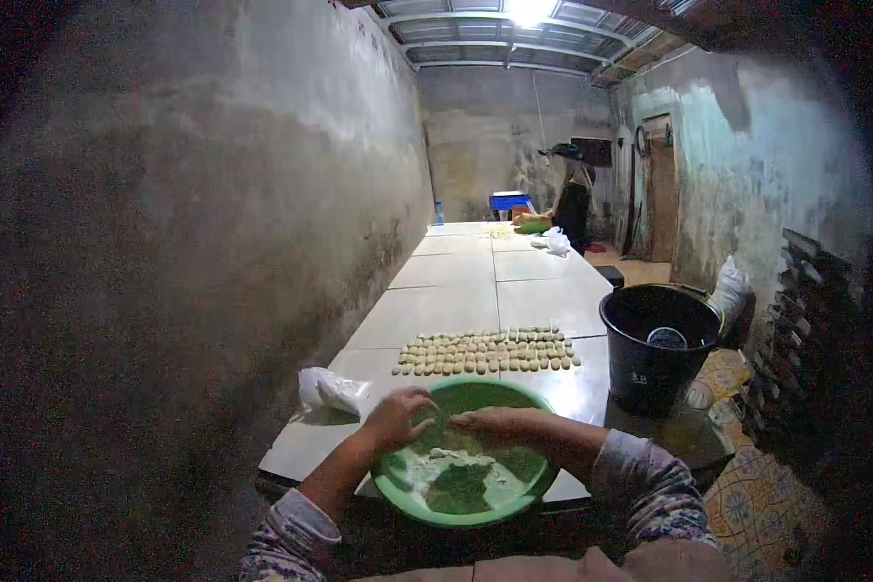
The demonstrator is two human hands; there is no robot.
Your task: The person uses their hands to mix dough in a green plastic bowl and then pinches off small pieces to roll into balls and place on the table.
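A green basin (475, 514) sits at the near edge of the table, with white powder (504, 480) spread over part of its bottom. My left hand (398, 419) hovers over the basin's left side, fingers curved and the thumb apart. Across from it, my right hand (502, 425) reaches over the far right part with fingers stretched toward the left hand. Nothing shows in either hand, though the palms are partly hidden. Beyond the basin, several rows of small pale oval pieces (485, 351) that look like dough lie on the table.
The long white-tiled table (446, 303) runs away along a grey wall. A white plastic bag (332, 390) lies left of the basin. A large black bucket (650, 359) stands at the right. Another person (574, 206) works at the far end, near a blue crate (510, 202).
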